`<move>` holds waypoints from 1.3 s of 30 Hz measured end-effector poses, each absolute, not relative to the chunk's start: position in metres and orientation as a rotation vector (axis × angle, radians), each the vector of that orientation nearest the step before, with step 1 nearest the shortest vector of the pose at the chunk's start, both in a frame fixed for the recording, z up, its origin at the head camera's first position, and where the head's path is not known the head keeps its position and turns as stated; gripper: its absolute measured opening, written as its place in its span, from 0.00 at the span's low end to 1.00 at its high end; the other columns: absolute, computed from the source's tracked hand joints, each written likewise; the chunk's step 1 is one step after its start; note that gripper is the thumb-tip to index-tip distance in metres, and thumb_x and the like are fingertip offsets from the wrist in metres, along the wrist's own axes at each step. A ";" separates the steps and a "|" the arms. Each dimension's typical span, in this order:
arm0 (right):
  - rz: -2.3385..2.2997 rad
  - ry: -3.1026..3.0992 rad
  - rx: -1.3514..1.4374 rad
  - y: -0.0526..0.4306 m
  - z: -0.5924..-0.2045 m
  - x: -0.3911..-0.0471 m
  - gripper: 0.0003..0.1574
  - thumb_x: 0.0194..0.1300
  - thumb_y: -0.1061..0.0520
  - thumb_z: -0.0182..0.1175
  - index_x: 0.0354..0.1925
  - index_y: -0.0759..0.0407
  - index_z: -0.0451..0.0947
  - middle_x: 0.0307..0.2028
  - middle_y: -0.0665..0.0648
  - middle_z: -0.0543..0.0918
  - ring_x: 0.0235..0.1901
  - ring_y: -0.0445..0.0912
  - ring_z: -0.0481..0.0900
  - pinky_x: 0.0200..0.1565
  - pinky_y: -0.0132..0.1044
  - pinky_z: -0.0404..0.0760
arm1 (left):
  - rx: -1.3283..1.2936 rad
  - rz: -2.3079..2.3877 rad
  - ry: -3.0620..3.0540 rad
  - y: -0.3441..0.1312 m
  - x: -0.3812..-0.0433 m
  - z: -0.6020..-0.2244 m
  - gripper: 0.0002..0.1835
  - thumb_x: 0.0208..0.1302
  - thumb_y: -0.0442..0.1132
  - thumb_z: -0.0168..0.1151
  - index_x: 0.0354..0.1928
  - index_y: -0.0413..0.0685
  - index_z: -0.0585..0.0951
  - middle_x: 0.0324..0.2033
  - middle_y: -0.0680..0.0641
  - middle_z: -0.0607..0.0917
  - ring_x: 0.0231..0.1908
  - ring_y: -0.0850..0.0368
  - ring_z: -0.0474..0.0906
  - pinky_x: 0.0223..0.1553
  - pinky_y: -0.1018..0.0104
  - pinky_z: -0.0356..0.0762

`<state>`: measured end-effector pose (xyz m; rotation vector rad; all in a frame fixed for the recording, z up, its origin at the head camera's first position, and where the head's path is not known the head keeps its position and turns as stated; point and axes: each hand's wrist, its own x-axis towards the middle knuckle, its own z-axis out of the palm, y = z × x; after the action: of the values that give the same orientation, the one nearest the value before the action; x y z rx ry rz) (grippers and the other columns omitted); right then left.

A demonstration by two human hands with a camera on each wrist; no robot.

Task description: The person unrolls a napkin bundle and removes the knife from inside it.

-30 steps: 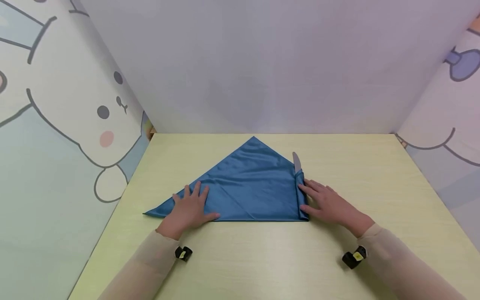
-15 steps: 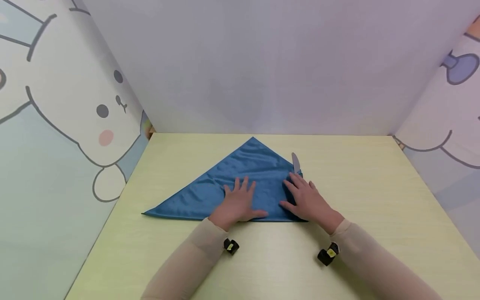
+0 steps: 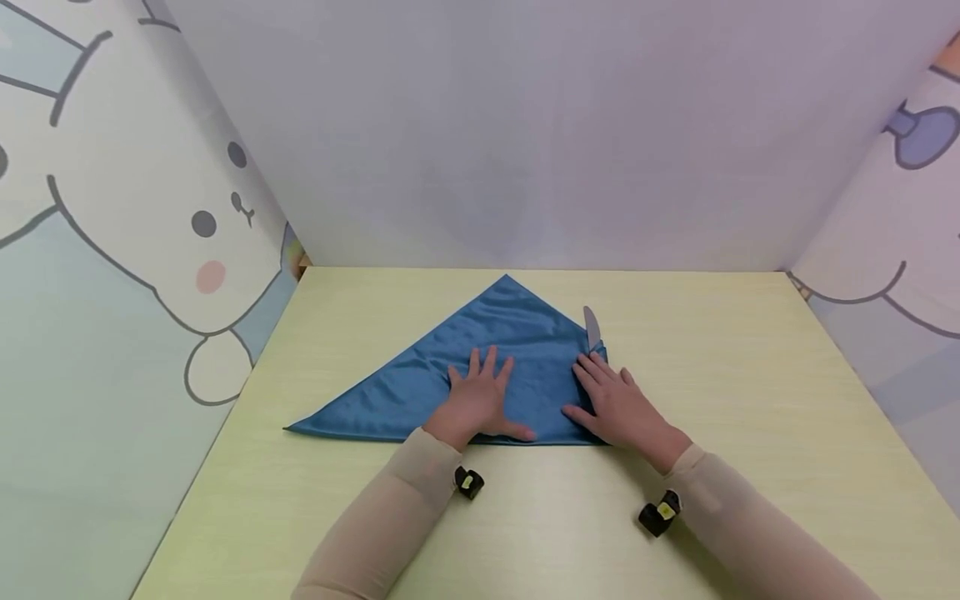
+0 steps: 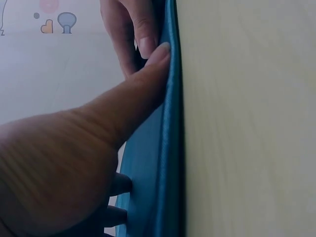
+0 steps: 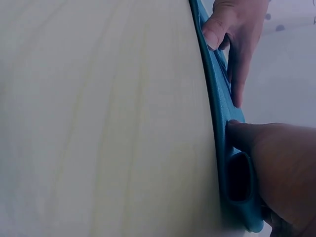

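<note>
A blue satin cloth (image 3: 390,400), folded to a triangle with its right end rolled over, lies on the table. A knife blade (image 3: 592,327) sticks out past the far end of that roll; the rest of the knife is hidden. My left hand (image 3: 478,402) presses on the middle of the cloth, fingers spread, thumb along the near edge. Over the rolled end rests my right hand (image 3: 621,408), fingers extended and thumb on the cloth left of the roll. In the right wrist view the roll (image 5: 253,217) shows a hollow end beneath this hand.
The pale wooden table (image 3: 720,350) extends on both sides of the cloth. A plain pale wall (image 3: 540,150) stands along its back edge, and a cartoon-printed panel (image 3: 135,275) rises at the left. Another printed panel (image 3: 847,250) is at the right.
My left hand has slid right from the cloth's left part to its middle. The right hand has shifted left, from the roll's outer side to over it. The last half second shows little motion.
</note>
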<state>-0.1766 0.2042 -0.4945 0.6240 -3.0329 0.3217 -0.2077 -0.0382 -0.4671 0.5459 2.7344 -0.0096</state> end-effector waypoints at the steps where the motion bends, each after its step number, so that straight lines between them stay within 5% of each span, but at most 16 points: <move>1: 0.309 -3.036 0.623 0.205 -0.494 -0.176 0.50 0.65 0.34 0.56 0.71 0.65 0.59 0.71 0.64 0.58 0.72 0.59 0.51 0.61 0.67 0.57 | 0.547 -0.011 2.735 -0.038 -0.208 -0.467 0.70 0.34 0.85 0.55 0.77 0.60 0.42 0.75 0.44 0.36 0.73 0.38 0.30 0.62 0.29 0.44; 15: 0.207 -3.009 0.640 0.220 -0.489 -0.170 0.44 0.66 0.38 0.57 0.68 0.66 0.64 0.71 0.64 0.60 0.71 0.59 0.53 0.60 0.67 0.58 | 0.569 -0.025 2.756 -0.039 -0.208 -0.473 0.70 0.34 0.86 0.54 0.77 0.61 0.41 0.75 0.44 0.36 0.73 0.38 0.31 0.61 0.28 0.46; 24: 0.210 -2.865 0.675 0.223 -0.489 -0.165 0.38 0.62 0.48 0.65 0.62 0.70 0.71 0.62 0.71 0.69 0.61 0.63 0.68 0.59 0.57 0.68 | 0.576 -0.015 2.767 -0.040 -0.206 -0.471 0.69 0.34 0.85 0.55 0.77 0.61 0.42 0.75 0.44 0.37 0.73 0.39 0.32 0.61 0.27 0.46; 39: 0.313 -2.854 0.639 0.228 -0.489 -0.167 0.30 0.60 0.53 0.65 0.57 0.67 0.76 0.50 0.69 0.75 0.50 0.60 0.73 0.50 0.54 0.75 | 0.585 -0.009 2.767 -0.043 -0.206 -0.469 0.69 0.35 0.85 0.55 0.77 0.60 0.43 0.75 0.44 0.37 0.73 0.38 0.33 0.60 0.26 0.46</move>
<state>-0.1672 0.2283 -0.4892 0.6393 -2.8537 0.3131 -0.2059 -0.0425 -0.4690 0.5855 2.7672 -0.0092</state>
